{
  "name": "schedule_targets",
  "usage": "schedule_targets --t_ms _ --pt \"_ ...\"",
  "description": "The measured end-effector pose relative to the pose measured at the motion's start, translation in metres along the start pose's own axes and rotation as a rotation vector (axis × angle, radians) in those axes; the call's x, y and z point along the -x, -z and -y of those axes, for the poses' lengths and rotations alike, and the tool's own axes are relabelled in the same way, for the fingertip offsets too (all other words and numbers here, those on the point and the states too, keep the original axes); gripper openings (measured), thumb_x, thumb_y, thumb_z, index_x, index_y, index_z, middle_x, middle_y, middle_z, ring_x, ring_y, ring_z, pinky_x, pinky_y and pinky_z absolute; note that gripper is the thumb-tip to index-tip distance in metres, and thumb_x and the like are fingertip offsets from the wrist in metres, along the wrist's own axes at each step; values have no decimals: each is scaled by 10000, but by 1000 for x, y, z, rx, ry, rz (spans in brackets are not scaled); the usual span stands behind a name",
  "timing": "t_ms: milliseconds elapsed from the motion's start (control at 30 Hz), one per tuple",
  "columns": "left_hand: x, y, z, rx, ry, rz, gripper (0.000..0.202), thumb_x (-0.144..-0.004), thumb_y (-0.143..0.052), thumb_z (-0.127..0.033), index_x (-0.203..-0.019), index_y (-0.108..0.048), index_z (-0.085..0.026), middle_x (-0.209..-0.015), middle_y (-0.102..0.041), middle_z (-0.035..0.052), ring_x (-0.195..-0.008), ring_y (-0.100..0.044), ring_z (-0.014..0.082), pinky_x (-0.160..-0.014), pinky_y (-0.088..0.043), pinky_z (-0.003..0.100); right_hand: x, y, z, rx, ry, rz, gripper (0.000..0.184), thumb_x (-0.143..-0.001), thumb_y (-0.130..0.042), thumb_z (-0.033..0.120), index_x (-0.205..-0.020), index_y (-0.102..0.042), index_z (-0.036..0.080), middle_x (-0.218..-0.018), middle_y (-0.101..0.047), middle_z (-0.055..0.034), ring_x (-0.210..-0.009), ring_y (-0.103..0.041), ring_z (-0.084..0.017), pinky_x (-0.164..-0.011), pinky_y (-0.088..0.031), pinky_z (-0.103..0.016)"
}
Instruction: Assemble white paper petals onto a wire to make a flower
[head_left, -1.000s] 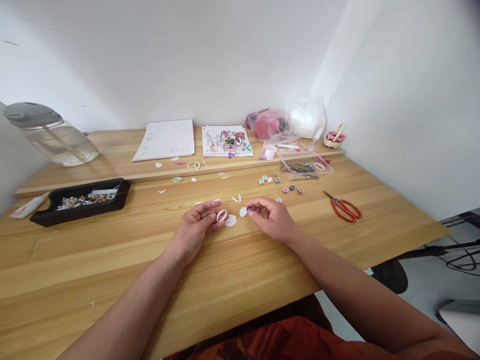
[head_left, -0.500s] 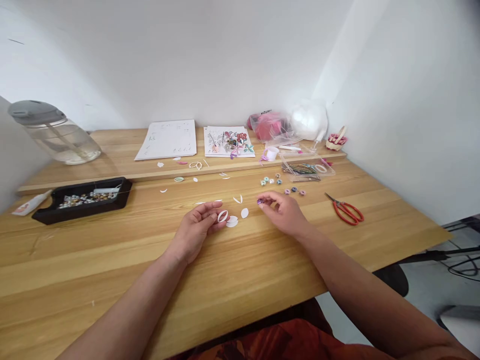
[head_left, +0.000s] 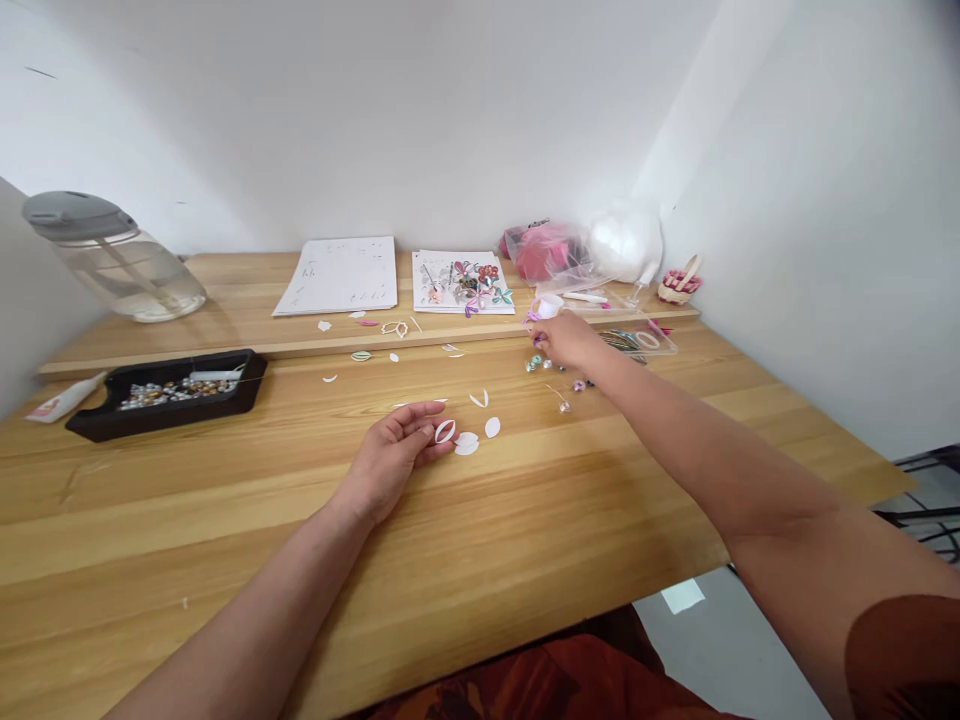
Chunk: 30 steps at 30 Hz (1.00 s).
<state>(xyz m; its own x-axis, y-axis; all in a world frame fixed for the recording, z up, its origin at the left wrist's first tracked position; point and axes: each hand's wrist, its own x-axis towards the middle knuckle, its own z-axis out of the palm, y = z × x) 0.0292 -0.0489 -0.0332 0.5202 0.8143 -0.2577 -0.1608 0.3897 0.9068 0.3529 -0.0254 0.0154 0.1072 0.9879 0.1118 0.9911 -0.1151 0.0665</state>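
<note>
My left hand (head_left: 394, 455) pinches a white leaf-shaped paper outline (head_left: 445, 431) between thumb and fingers, just above the tabletop. Beside its fingertips lie white paper leaf cutouts (head_left: 466, 443), with another oval cutout (head_left: 493, 427) and a thin V-shaped paper strip (head_left: 480, 399) a little beyond. My right hand (head_left: 568, 340) reaches far forward to the raised ledge, fingers bent together. Something purple shows at its fingertips; what it is I cannot make out. Small thread bobbins (head_left: 534, 363) sit just below that hand. Closer to me rests a pale bobbin (head_left: 564, 406) with a loose thread.
A black tray of beads (head_left: 169, 392) and a water bottle (head_left: 120, 255) stand at left. On the ledge are paper sheets (head_left: 337, 275), ornaments on white paper (head_left: 480, 285), bagged pink material (head_left: 551, 250) and a small basket (head_left: 679, 282). My right forearm crosses a clear box (head_left: 656, 340).
My right hand has moved forward from the middle of the table to the ledge. A pale bobbin with loose thread now shows near the other bobbins. My left hand keeps its hold.
</note>
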Motion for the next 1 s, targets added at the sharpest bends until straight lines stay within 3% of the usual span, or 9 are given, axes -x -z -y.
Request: schedule_targets --t_ms 167,333,567,733,867,1000 --pt "0 0 0 2 7 3 321 -836 -632 -154 -1152 -595 -117 -971 -718 125 -949 -693 185 -832 -585 261 -5 -15 -6 53 -2 20 227 -825 -582 198 -989 -738 222 -964 -721 -109 -996 -585 -312 -777 -417 -376" --pt "-1 0 1 5 8 -4 305 -836 -626 -148 -1138 -606 -112 -970 -719 123 -940 -693 179 -833 -587 262 3 -7 -5 53 67 -45 345 -839 -562 188 -1165 -676 175 -1084 -705 -134 -1074 -554 -316 -863 -401 -394" --pt "-2 -1 0 2 11 -10 296 -837 -612 -131 -1132 -611 -116 -969 -719 123 -935 -694 174 -827 -587 255 61 8 10 -162 126 -183 219 -871 -508 205 -876 -728 200 -888 -749 -41 -825 -626 -225 -854 -399 -361" --pt "1 -3 -3 3 7 -22 294 -839 -593 -113 -1133 -607 -106 -969 -718 129 -931 -693 172 -821 -587 251 110 7 22 -237 147 -119 125 -831 -604 266 -855 -700 190 -860 -734 -52 -824 -623 -229 -793 -416 -345" --pt "2 -4 -4 -4 5 -24 299 -839 -586 -108 -1137 -605 -104 -960 -718 128 -932 -694 172 -819 -585 248 122 -5 17 -232 146 -85 93 -835 -599 225 -862 -681 193 -877 -727 -56 -840 -624 -225 -817 -417 -350" --pt "2 -4 -4 7 2 -29 320 -821 -613 -115 -1141 -605 -105 -956 -719 130 -921 -695 172 -815 -587 251 119 -11 10 -156 135 -133 115 -848 -588 240 -892 -677 182 -897 -717 -79 -885 -614 -248 -867 -408 -374"
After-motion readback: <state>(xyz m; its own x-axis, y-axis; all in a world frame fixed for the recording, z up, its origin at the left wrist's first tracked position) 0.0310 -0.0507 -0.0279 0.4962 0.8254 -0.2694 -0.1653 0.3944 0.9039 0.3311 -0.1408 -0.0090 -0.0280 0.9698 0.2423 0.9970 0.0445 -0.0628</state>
